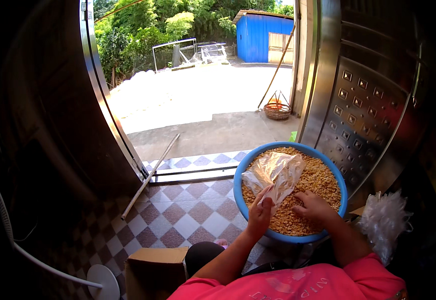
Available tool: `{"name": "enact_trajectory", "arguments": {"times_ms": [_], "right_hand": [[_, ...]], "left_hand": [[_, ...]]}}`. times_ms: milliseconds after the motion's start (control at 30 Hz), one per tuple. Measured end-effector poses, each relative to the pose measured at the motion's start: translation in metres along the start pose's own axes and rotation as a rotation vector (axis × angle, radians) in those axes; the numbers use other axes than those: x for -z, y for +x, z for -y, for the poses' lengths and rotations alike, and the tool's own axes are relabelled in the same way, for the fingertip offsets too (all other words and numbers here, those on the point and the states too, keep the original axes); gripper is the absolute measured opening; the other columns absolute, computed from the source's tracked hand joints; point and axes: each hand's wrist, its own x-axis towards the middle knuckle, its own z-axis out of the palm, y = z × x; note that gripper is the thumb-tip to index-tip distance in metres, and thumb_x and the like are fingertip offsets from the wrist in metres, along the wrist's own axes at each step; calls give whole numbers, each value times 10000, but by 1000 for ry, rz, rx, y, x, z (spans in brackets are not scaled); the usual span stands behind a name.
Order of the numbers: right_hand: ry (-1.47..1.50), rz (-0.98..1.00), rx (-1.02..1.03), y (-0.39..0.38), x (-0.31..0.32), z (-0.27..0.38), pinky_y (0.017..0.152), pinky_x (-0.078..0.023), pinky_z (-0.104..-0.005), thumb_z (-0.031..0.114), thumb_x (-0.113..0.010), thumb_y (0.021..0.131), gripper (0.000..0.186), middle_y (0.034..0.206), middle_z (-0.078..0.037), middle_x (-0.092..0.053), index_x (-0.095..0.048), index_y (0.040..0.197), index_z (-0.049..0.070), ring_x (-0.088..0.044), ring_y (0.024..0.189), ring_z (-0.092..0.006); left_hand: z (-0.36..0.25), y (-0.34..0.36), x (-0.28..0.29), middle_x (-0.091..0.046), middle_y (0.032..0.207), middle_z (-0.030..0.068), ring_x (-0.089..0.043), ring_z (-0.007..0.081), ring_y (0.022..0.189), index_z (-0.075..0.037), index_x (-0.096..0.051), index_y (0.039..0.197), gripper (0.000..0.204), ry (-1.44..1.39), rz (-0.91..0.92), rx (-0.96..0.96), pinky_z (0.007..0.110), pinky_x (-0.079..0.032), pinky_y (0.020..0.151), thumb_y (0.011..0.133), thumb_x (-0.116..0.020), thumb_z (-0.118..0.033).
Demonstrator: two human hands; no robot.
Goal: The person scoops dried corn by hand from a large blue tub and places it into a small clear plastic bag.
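Note:
A wide blue basin in front of me holds a heap of small golden-brown pieces; whether they are kernels or shelled nuts is too small to tell. On the left of the heap, my left hand is closed on the lower edge of a thin clear plastic bag, which spreads crumpled over the pieces. My right hand reaches in from the right, its fingers apart and touching the pieces. Some of its fingertips are hidden among them.
A cardboard box stands left of my legs, beside a white round-based stand. Clear plastic bags are bunched right of the basin. A pole crosses the doorway's left side. Outside sits a wicker basket.

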Motion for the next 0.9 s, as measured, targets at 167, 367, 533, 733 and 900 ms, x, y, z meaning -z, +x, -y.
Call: {"name": "enact_trajectory", "arguments": {"times_ms": [167, 367, 533, 733, 900], "right_hand": [[10, 35, 113, 3, -15, -11, 779, -452, -409, 179, -591, 793, 280, 970, -195, -565, -569, 1027, 26, -562, 911, -344], [239, -126, -71, 4, -21, -17, 668, -474, -361, 102, -552, 813, 142, 780, -192, -609, -620, 890, 3, -602, 725, -317], [377, -169, -133, 11, -23, -44, 550, -461, -316, 94, -517, 852, 147, 738, -130, -609, -605, 916, -4, -569, 587, -187], [1414, 320, -478, 45, 10, -28, 392, -322, -182, 72, -446, 897, 164, 767, -57, -527, -547, 1004, 0, -398, 450, -62], [1523, 379, -485, 91, -1, -6, 550, -472, -236, 61, -412, 898, 194, 904, -102, -568, -520, 1039, -19, -545, 698, -137]], "left_hand": [[8, 0, 0, -513, 740, 8, -449, 55, 680, -45, -442, 1266, 338, -104, 2, -44, 176, -382, 637, 940, -413, -129], [16, 1, 4, -502, 734, -9, -426, 31, 634, -52, -411, 1286, 358, -107, 14, -35, 163, -357, 578, 950, -402, -172], [5, 3, 0, -483, 712, -9, -438, 46, 671, -44, -448, 1262, 346, -117, 1, -14, 163, -371, 601, 939, -437, -169], [12, 3, 4, -534, 795, 6, -451, 43, 682, -49, -442, 1263, 348, -83, 0, -62, 178, -383, 598, 944, -429, -187], [7, 4, 2, -500, 746, -18, -423, 34, 667, -53, -414, 1284, 365, -71, 37, -80, 161, -352, 614, 949, -414, -199]]}}
